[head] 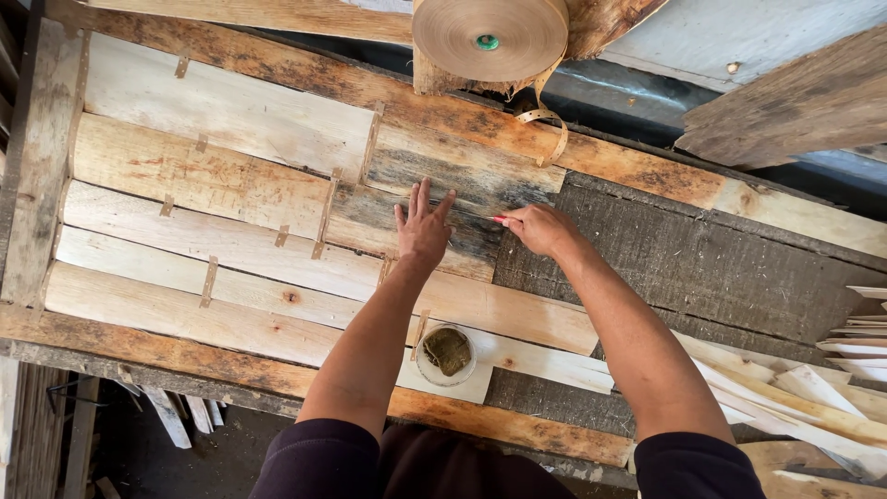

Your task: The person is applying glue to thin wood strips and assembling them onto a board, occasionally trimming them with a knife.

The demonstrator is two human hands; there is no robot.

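1. Your left hand point(423, 225) lies flat, fingers spread wide, palm down on a dark-stained, greyish thin wood veneer sheet point(443, 208) at the middle of the rough wooden table point(277, 377).
2. Your right hand point(539, 227) is closed narrow around a small red-tipped tool point(500, 219), its tip resting at the right edge of that same dark sheet, just beside your left fingertips.
3. The dark sheet sits among pale, long veneer strips point(222, 245) laid side by side across the table, joined in places by short brown paper tape tabs point(209, 281).
4. A large roll of brown paper tape point(490, 37) hangs above the far edge of the table, a loose curl of tape point(552, 125) dangling from it toward the sheets.
5. A small round white bowl holding a dark green sponge point(447, 353) stands on the pale strips near the table's front edge, between your forearms.
6. A heap of pale loose veneer offcuts point(813, 393) lies to your right, well apart from both hands.
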